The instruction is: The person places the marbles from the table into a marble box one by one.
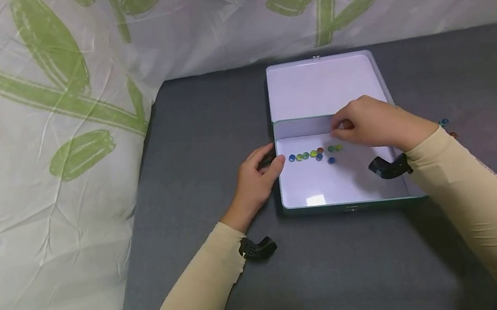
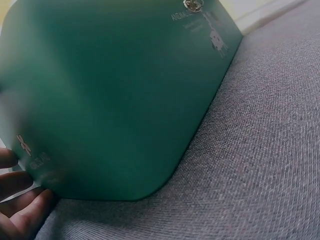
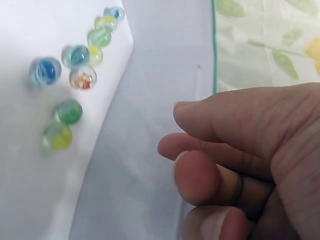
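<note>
A shallow tin box (image 1: 302, 187), green outside and white inside, lies with its hinged lid (image 1: 320, 84) swung back. Several glass marbles (image 1: 305, 155) form an uneven row on its floor. My left hand (image 1: 252, 179) grips the box's left wall, thumb at the rim and fingers along the outer side. In the left wrist view, the fingertips (image 2: 31, 212) touch the green wall. Above the box, near its back wall, hovers my right hand (image 1: 367, 122), fingers loosely bent. The right wrist view shows nothing between them, with a green marble (image 3: 69, 111) beside a yellow one (image 3: 60, 137).
A few more marbles (image 1: 443, 122) lie on the grey tabletop (image 1: 193, 142) to the right of the box, partly behind the right forearm. A leaf-patterned white sheet (image 1: 219, 29) hangs behind the table and down its left side.
</note>
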Tool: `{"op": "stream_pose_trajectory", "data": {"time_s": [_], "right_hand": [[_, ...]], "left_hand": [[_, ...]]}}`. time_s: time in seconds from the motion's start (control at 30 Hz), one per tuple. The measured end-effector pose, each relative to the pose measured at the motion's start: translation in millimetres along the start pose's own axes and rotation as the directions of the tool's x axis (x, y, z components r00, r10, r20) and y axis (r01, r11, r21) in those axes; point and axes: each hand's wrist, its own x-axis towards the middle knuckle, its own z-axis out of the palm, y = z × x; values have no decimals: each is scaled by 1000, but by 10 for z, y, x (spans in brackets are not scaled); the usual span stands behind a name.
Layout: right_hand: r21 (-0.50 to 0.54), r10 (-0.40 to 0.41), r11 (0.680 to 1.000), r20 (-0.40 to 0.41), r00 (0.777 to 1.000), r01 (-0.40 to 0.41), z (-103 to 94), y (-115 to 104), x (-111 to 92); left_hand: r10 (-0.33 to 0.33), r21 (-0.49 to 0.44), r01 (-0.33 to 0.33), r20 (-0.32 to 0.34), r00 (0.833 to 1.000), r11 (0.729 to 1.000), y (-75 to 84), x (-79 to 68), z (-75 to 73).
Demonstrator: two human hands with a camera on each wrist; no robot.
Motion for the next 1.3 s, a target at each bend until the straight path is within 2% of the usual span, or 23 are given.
{"op": "stream_pose_trajectory", "data": {"time_s": [0.47,0.63,0.83,1.1,1.3], "right_hand": [[-5,109,994,-80,991,-109,-224,129,-286],[-6,151,988,-129,980,-153,-314,243,-425],[41,225,974,-171,959,-222,-347,457,-629],[140,349,933,-115,930,-333,-367,725,-857],[148,364,927,-129,922,-345,-369,911,-933]], "left_hand": [[8,-2,-8,-7,1000,1000,20,-12,9],[3,1,-3,-9,1000,1000,24,-19,9],[8,1,-8,-9,1000,1000,21,-8,10],[18,5,-18,-20,1000,1000,20,4,25],[2,0,-2,-34,999,1000,20,-36,-4]]}}
